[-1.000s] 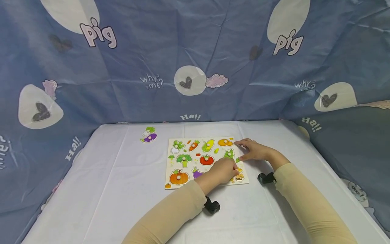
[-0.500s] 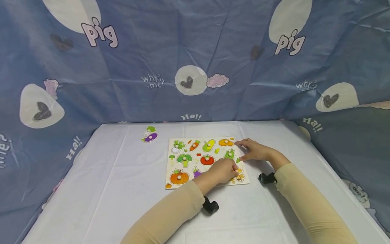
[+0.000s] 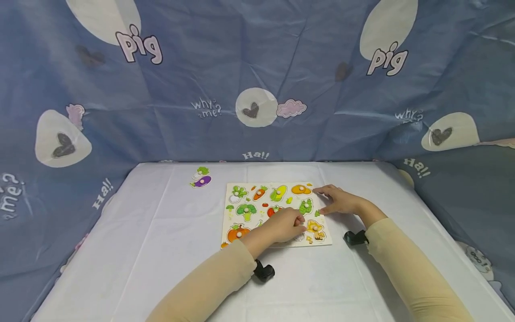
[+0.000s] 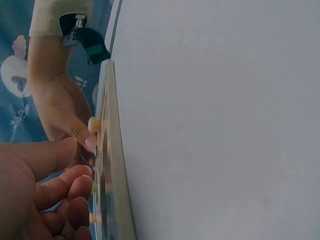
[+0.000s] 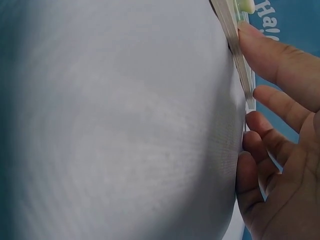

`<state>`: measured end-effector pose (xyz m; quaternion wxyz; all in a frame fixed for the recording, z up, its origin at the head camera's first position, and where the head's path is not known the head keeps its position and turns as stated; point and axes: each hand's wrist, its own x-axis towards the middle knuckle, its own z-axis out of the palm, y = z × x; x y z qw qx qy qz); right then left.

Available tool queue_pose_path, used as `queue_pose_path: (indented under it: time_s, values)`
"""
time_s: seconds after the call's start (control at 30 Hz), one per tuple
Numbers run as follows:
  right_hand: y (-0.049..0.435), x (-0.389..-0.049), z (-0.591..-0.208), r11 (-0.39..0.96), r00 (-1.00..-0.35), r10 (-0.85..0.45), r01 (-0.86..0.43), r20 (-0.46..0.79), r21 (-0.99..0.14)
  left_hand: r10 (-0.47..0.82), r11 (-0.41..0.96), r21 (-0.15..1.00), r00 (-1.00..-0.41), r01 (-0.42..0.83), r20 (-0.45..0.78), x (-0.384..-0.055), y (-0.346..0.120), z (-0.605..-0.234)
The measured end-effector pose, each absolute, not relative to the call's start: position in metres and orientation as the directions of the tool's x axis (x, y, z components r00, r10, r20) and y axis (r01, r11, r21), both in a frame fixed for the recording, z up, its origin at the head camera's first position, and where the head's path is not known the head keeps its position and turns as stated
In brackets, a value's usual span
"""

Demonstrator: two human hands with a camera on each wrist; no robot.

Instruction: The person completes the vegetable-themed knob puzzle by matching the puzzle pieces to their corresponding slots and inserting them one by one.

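Note:
A flat knob puzzle board (image 3: 233,223) with vegetable pieces lies on the white table. My left hand (image 3: 283,226) hovers over its lower right part, just left of the yellow mushroom piece (image 3: 315,227). In the left wrist view, the fingers (image 4: 77,175) are bent loosely beside the thumb, with nothing visible between them. My right hand (image 3: 342,201) rests at the board's right edge. Its thumb (image 5: 260,45) touches that edge in the right wrist view, the other fingers spread. The left hand and forearm cover part of the bottom row and the tomato piece (image 3: 273,210).
An eggplant piece (image 3: 202,181) and a green-and-white vegetable piece (image 3: 201,172) lie on the table beyond the board's left side. A blue patterned cloth (image 3: 257,138) hangs behind and around the table (image 3: 161,250). Black cameras sit on both wrists.
My left hand has moved left, away from the mushroom piece, which now shows fully in its place. The right hand has kept its place at the board's edge. The head view has shifted slightly.

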<state>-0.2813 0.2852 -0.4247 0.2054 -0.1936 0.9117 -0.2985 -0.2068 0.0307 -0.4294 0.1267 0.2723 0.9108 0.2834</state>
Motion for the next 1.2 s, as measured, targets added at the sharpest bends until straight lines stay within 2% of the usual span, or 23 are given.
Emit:
queue_pose_path:
  time_s: [0.37, 0.63, 1.0, 1.2]
  values:
    - [0.286, -0.281, -0.429, 0.752, -0.849, -0.452, -0.197, -0.275, -0.629, 0.56, 0.652, 0.628, -0.828, 0.425, -0.021, -0.205, -0.007, -0.424]
    - [0.287, -0.279, -0.43, 0.745, -0.848, -0.453, -0.19, -0.275, -0.64, 0.491, 0.659, 0.636, -0.87, 0.402, 0.041, -0.207, -0.052, -0.417]
    - [0.284, -0.28, -0.43, 0.741, -0.839, -0.476, -0.222, -0.263, -0.634, 0.33, 0.665, 0.676, -0.937, 0.316, 0.113, -0.222, -0.111, -0.412]
    - [0.284, -0.28, -0.428, 0.753, -0.843, -0.468, -0.223, -0.265, -0.62, 0.192, 0.668, 0.703, -0.969, 0.245, 0.155, -0.236, -0.135, -0.414]
